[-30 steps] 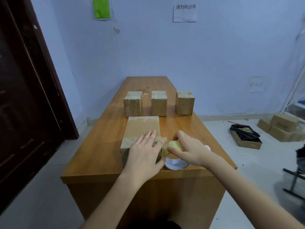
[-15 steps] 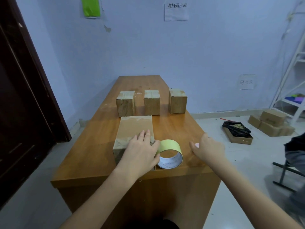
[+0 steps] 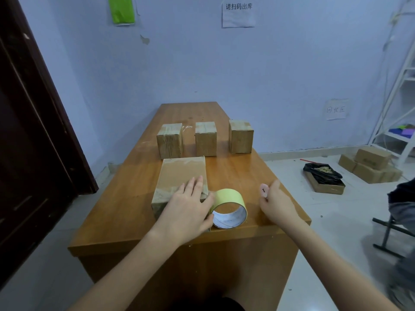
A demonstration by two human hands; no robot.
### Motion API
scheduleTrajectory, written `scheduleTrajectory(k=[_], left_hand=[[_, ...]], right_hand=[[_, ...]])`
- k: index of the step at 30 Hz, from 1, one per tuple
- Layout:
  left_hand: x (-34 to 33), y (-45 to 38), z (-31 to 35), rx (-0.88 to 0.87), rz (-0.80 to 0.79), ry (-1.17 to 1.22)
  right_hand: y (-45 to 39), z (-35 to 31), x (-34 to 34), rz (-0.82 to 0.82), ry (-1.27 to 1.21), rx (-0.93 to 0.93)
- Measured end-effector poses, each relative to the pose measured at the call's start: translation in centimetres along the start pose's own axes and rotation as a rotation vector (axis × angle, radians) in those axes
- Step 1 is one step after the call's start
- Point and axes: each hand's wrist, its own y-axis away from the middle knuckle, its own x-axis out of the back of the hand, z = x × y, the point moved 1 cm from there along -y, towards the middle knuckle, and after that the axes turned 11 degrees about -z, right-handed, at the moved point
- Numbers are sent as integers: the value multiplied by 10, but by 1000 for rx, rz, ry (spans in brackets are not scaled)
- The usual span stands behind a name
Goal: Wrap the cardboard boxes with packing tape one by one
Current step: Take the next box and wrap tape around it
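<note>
A flat cardboard box (image 3: 182,173) lies near the front of the wooden table (image 3: 125,212), with tape along its far and near edges. My left hand (image 3: 188,209) rests flat on its near right corner, fingers straight. Right beside that hand a yellow-green tape roll (image 3: 229,198) stands on its rim, its opening facing me. My right hand (image 3: 278,203) is to the right of the roll, its fingertips curled on a small pink object (image 3: 263,189). Three smaller taped boxes stand in a row further back: left (image 3: 170,140), middle (image 3: 205,141), right (image 3: 241,139).
A dark door (image 3: 27,131) is on the left. On the floor to the right are stacked cardboard boxes (image 3: 370,164) and an open box with a black bag (image 3: 323,176). A white metal rack (image 3: 402,108) and a seated person (image 3: 404,198) are at the right edge.
My right hand has let go of the tape roll and moved right to the small pink object. The roll now stands alone on the table. My left hand has stayed on the box.
</note>
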Motion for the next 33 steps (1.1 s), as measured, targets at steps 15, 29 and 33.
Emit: scheduleTrajectory(k=[15,29,33], left_hand=[[17,-7,10,62,-8,-33],[8,-1,5,72,67,106],[14,-2,-20,28,163,292]], right_hand=[[21,-26,17,-59,-688,152],[36,-45,15,108,-502,234],[40,-59,15,105,-577,248]])
